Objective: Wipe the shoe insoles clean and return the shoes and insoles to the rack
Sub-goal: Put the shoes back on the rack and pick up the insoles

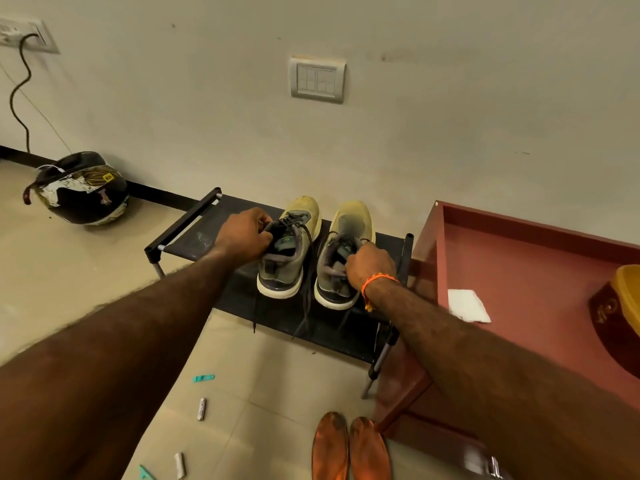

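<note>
Clearly both shoes (313, 251) were light and soft-collared — the left hand (246, 233) and right hand (369, 266) each pinched a collar rim, a sound hold.

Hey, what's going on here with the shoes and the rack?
A person is gripping a pair of sneakers on top of a black shoe rack by the wall. The left hand holds the left sneaker at its opening, and the right hand holds the right sneaker the same way. Two orange insoles lie side by side on the floor in front of the rack, not yet back in the shoes. A white cloth rests on the red table beside it.
</note>
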